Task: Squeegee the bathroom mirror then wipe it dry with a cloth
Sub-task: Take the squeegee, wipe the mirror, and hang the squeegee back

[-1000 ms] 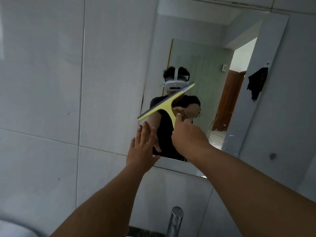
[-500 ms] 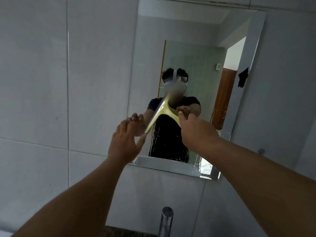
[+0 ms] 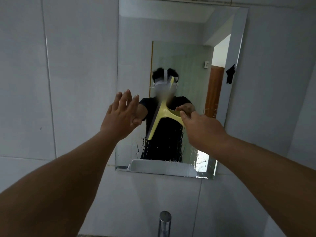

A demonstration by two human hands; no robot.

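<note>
Right hand: the right hand (image 3: 201,129) reaches in from the lower right of the frame, arm stretched toward the glass, fingers closed round the handle of the yellow squeegee (image 3: 164,113).
Squeegee: centre of the frame, against the mirror (image 3: 171,28); its blade runs steeply, upper end near the reflected headset, lower end down and to the left; the handle points right into the grip.
Left hand: the left hand (image 3: 121,117) is raised left of centre, arm extended from the lower left, palm toward the wall, fingers spread and straight, holding nothing; it overlaps the mirror's left edge, though whether it touches the glass I cannot tell.
Mirror: upper centre, on the tiled wall (image 3: 68,82); water streaks (image 3: 171,147) run down its lower part below the blade.
Tap: a chrome tap (image 3: 164,223) at the bottom centre.
</note>
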